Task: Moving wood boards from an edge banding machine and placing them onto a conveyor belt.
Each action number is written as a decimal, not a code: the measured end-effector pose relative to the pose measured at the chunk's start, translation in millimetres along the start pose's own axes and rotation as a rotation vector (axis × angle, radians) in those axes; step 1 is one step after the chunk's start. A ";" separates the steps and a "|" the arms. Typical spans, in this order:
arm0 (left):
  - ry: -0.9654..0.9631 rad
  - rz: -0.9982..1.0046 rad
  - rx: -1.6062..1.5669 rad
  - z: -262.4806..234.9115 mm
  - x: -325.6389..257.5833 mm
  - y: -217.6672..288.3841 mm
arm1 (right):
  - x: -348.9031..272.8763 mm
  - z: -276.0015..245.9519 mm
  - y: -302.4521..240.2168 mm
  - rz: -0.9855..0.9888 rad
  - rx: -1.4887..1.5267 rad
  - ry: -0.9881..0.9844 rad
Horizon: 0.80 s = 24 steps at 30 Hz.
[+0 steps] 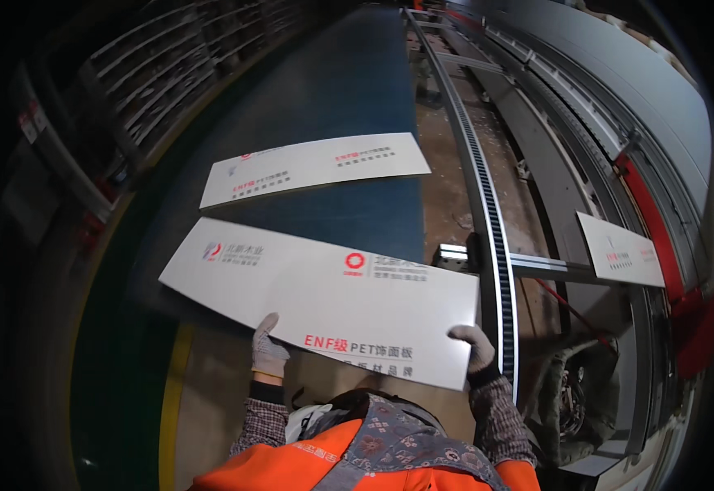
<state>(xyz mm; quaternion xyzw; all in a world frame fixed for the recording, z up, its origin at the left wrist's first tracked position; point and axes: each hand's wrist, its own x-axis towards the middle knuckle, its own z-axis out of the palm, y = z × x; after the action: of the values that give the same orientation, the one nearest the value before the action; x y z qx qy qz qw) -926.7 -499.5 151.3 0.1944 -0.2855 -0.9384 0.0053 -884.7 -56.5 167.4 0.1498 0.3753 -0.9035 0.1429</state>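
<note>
Over the near end of a long dark-blue conveyor belt (pixel 349 90), a white printed panel (pixel 324 295) is held flat, its near edge grasped by the gloved left hand (pixel 268 350) and gloved right hand (pixel 475 348). A second white panel (pixel 316 166) lies farther along the belt. To the right run a grey guide rail (pixel 488 213) and red-trimmed machinery (pixel 659 237) bearing a small white panel (pixel 621 252); dim shelving (pixel 144 74) lines the left.

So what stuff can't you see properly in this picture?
- Head view: the fingers of the left hand and right hand curl under the white panel, which hides them.
- The shelves on the left are too dark to show what they hold.
- The second panel has marks too small to make out.
</note>
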 end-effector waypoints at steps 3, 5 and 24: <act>0.098 0.107 -0.034 -36.9 -35.9 -31.0 | 18.8 -21.7 9.6 0.105 -0.136 -0.027; 0.170 0.135 -0.055 -40.2 -38.5 -45.5 | 26.0 -38.8 19.1 0.123 -0.235 0.017; 0.256 -0.019 -0.254 10.5 262.2 -110.6 | -15.5 -76.7 20.9 -0.040 -0.515 0.290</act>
<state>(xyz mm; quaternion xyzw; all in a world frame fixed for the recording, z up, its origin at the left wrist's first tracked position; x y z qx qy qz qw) -1161.8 -433.1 4.9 0.3127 -0.1599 -0.9345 0.0575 -850.3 -13.1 108.4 0.2289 0.6115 -0.7504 0.1033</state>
